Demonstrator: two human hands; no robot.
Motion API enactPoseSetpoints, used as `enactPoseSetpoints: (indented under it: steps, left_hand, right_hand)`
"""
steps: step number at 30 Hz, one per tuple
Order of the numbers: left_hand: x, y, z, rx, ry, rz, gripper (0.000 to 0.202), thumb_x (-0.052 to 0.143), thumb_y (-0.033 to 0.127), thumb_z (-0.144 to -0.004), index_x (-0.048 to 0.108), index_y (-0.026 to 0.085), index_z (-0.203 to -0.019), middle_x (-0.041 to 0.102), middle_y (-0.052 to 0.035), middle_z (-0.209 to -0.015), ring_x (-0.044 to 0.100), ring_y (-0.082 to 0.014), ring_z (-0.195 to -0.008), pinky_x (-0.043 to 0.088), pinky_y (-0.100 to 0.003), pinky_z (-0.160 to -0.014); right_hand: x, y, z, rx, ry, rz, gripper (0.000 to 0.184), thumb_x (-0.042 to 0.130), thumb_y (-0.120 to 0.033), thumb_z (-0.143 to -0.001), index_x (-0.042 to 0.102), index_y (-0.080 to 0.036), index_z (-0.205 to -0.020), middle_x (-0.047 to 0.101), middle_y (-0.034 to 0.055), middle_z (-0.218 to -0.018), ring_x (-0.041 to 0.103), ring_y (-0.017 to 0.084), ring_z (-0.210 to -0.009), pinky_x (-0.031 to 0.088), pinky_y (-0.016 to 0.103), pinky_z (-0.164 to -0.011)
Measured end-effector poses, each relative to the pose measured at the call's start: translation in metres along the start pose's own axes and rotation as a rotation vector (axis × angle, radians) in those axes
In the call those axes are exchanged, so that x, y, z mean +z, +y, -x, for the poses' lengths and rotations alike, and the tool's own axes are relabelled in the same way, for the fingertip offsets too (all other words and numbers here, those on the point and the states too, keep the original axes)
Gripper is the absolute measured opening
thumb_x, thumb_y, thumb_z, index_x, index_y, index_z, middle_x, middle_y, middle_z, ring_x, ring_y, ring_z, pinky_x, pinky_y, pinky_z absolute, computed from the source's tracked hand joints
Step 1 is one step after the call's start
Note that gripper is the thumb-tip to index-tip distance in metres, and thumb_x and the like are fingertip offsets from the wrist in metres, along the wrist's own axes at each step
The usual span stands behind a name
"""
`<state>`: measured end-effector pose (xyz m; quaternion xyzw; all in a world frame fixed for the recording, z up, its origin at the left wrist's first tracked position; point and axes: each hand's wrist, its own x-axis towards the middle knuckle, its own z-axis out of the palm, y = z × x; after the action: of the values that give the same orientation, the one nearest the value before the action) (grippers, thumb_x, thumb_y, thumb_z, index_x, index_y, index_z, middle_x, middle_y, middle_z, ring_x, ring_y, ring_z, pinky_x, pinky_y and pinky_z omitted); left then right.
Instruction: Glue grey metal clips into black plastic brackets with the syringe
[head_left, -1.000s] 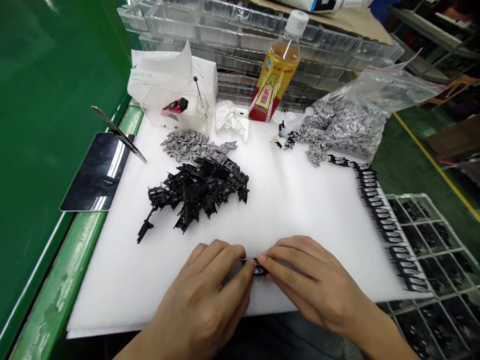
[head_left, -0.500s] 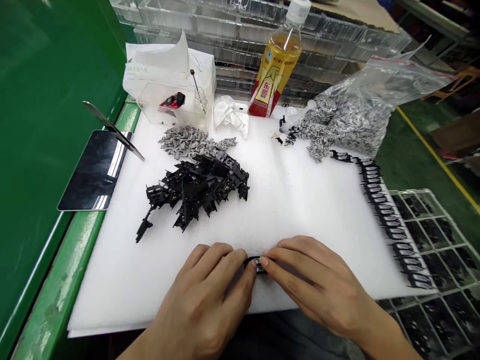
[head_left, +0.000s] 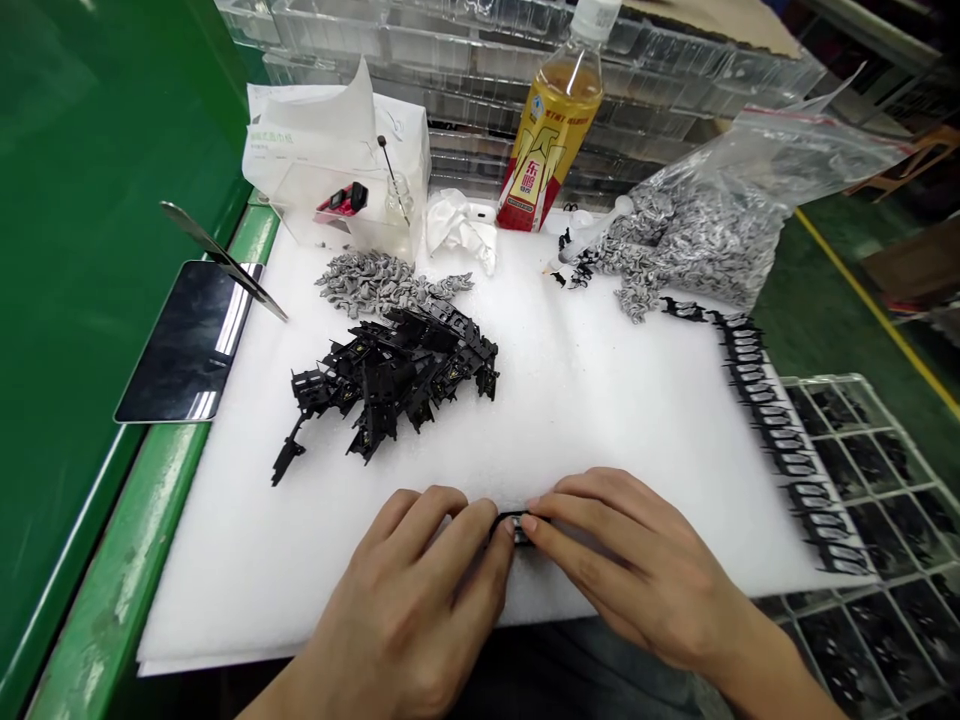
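Note:
Near the front edge of the white foam sheet (head_left: 615, 400), a small black plastic part (head_left: 519, 530) with a grey piece in its middle sits between my fingertips. My left hand (head_left: 420, 580) grips its left end between thumb and fingers. From the other side my right hand (head_left: 637, 560) pinches its right end, thumb close to the grey piece. The fingers hide most of the part. Beyond my left hand lies a heap of black plastic parts (head_left: 397, 375), with a pile of small grey pieces (head_left: 375, 283) behind it.
Tweezers (head_left: 225, 262) jut over a dark tablet (head_left: 187, 345) at left. A drink bottle (head_left: 551, 130), a tissue pack (head_left: 330, 130) and a zip bag of grey pieces (head_left: 697, 230) stand at the back. Black parts (head_left: 780, 430) line the right edge, beside a compartment tray (head_left: 885, 480).
Both hands stay at the same spot, holding the black plastic part. Only tiny shifts of the fingers and the view show.

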<state>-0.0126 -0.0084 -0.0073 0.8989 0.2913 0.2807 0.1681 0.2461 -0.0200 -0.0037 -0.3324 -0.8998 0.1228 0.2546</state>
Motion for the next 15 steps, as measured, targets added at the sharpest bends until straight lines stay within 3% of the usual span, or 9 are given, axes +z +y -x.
enactPoseSetpoints:
  steps: [15]
  left_hand:
    - [-0.0019, 0.003, -0.0024, 0.019, 0.004, -0.044, 0.026, 0.057, 0.006, -0.1, 0.071, 0.002, -0.121, 0.067, -0.0173, -0.116, 0.055, -0.0291, -0.101, 0.045, -0.045, -0.079]
  right_hand:
    - [-0.0018, 0.002, -0.0062, 0.022, -0.006, -0.039, 0.036, 0.067, 0.001, -0.095, 0.069, -0.004, -0.131, 0.075, 0.0126, -0.121, 0.06, 0.023, -0.115, 0.054, 0.044, -0.097]
